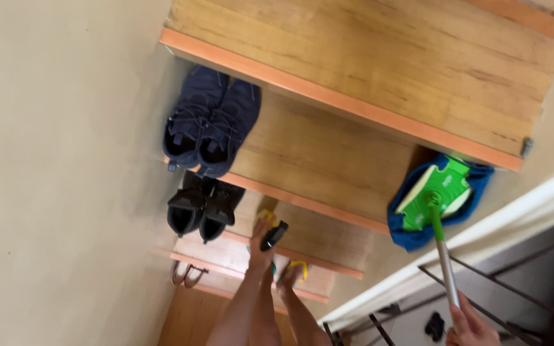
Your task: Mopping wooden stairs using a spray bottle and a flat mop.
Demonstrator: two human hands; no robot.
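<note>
The head view looks steeply down a wooden staircase (354,70) with orange-edged treads, a plain cream wall (52,173) running along its nine o'clock side. At about five o'clock, the right hand (472,327) is clamped round the metal pole of a mop (440,240), fingers closed on the shaft near its upper end. The pole rises toward twelve o'clock to a green mop head (434,192) wrapped in a blue cloth (411,234), which rests on a stair tread close to the white stringer (514,218) at three o'clock.

Near six o'clock, the left hand (261,247) is closed on a small black object (274,235), its kind too blurred to tell; the forearm runs down out of the bottom edge. Just beside it at four o'clock, a bare foot in a yellow-strapped sandal (293,272) stands on a lower tread.

At eleven o'clock from the left hand, a pair of navy lace-up shoes (209,122) sits against the wall on one tread, and a pair of black shoes (203,205) sits on the tread just below. Lower still, at eight o'clock from the hand, a pair of reddish slippers (187,274) lies by the wall.
</note>
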